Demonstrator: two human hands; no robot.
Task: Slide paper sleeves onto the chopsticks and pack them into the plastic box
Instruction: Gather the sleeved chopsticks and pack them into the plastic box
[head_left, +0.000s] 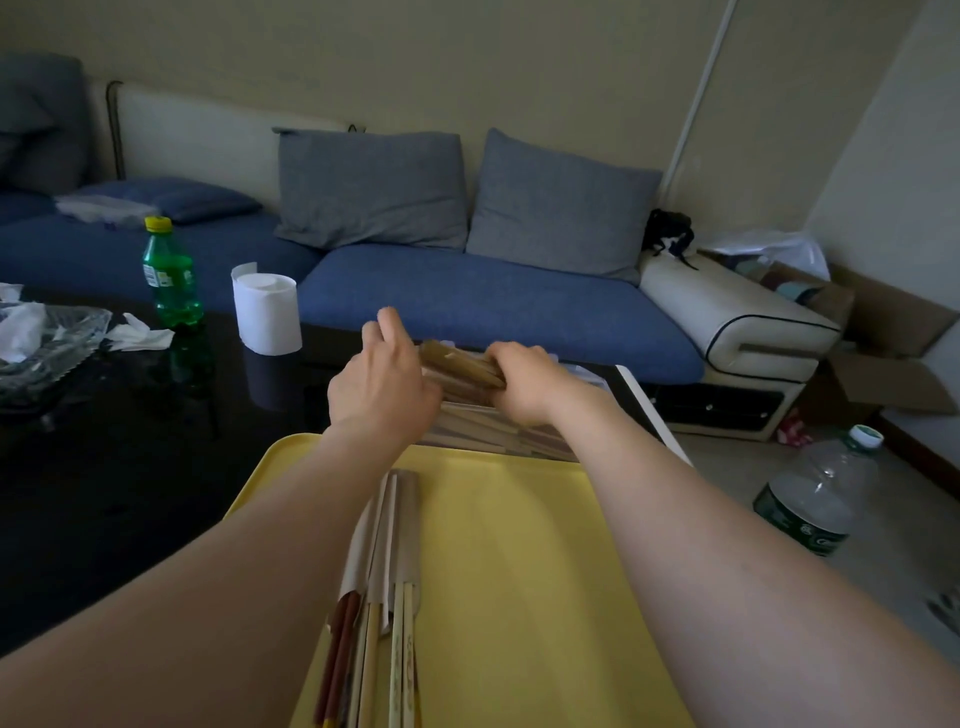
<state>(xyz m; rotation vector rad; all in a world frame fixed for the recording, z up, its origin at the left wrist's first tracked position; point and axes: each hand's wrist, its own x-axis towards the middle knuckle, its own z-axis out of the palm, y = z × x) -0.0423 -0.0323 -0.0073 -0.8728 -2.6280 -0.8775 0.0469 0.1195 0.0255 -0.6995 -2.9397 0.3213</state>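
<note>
Here, in the head view, the bundle of sleeved chopsticks sits over the plastic box just past the far edge of the yellow tray. I judge it could fan apart or shed sleeves if it is lowered askew against the box wall. The right hand curls its fingers tight round the bundle's right end, while the left hand meets the other end with bent fingers; whether they clasp it I cannot tell.

The plastic box is mostly hidden; the chopsticks are cut off below.
</note>
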